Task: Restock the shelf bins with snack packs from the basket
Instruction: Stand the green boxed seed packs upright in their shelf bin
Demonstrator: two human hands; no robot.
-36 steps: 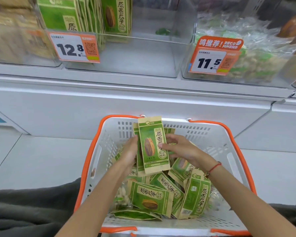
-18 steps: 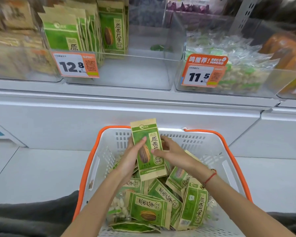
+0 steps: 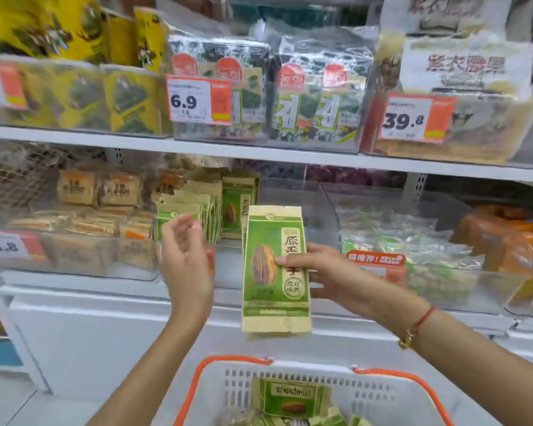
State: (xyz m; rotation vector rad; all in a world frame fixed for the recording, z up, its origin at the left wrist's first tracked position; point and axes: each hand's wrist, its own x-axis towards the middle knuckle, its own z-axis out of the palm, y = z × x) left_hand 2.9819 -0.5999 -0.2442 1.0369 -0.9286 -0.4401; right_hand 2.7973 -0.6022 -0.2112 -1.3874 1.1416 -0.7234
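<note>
Before the lower shelf, your right hand point(image 3: 330, 276) pinches a stack of green snack packs point(image 3: 274, 269) upright, thumb across the front, while your left hand point(image 3: 186, 259) hovers beside it, fingers relaxed and spread. Behind them the clear bin point(image 3: 290, 195) holds matching packs point(image 3: 210, 210) standing at its left, and below, the orange-rimmed basket point(image 3: 366, 392) holds more.

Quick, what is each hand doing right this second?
Left hand: open, fingers relaxed, holding nothing.
Right hand: holding the green snack packs upright in front of the shelf.
</note>
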